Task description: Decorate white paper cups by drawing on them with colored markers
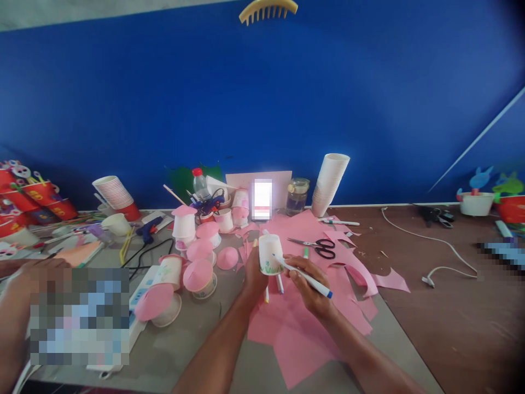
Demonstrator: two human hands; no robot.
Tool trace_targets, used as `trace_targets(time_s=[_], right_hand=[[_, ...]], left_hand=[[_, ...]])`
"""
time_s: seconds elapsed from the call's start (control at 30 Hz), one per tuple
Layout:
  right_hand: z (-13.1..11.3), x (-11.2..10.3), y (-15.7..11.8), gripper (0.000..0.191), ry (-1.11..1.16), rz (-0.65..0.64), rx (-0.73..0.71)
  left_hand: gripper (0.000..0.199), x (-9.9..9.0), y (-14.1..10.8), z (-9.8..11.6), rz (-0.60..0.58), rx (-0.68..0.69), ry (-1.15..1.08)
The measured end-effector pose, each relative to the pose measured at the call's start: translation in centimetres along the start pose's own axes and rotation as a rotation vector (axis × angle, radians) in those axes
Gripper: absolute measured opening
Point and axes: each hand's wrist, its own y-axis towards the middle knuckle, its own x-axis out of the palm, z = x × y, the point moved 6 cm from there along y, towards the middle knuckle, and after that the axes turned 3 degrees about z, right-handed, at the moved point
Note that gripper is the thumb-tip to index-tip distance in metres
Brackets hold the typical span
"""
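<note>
A white paper cup [269, 251] with green grass-like marks near its lower edge is held in my left hand [254, 268], whose fingers wrap its left side. My right hand [308, 282] grips a white marker [307, 278] with a blue end; its tip is at the cup's side, though I cannot tell whether it touches. Pink paper sheets [303, 350] spread under both hands. Black-handled scissors [320, 246] lie on the paper to the right. Behind my right hand is a green-tipped marker [305, 252], and more markers [280, 283] lie below the cup.
Cups with pink cone tops [199, 275] stand to the left, near a white power strip [137, 306] and a blue glue gun [150, 229]. A tall cup stack [330, 183] and a glass jar [297, 197] stand behind. Another person's hand [36, 279] is at far left.
</note>
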Motion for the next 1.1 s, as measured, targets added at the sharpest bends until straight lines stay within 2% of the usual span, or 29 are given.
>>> trace_targets(time_s=[0.17,0.67,0.8,0.97,1.1], right_hand=[[0.1,0.0,0.0,0.015,-0.001,-0.006,0.014],[-0.1,0.2,0.2,0.017,-0.008,-0.024,0.016],[-0.1,0.3,0.2,0.017,-0.003,-0.013,0.000],[-0.1,0.2,0.1,0.015,0.022,-0.004,-0.027],[-0.1,0.2,0.2,0.016,0.030,-0.011,-0.017]], left_hand=[[0.007,-0.1,0.1,-0.5,0.017,-0.004,0.007],[0.009,-0.4,0.2,0.5,0.038,0.033,0.042],[0.013,-0.2,0.4,0.5,0.005,0.056,0.032],[0.016,-0.5,0.3,0.2,0.060,0.047,0.078],[0.013,-0.3,0.3,0.5,0.027,0.063,0.074]])
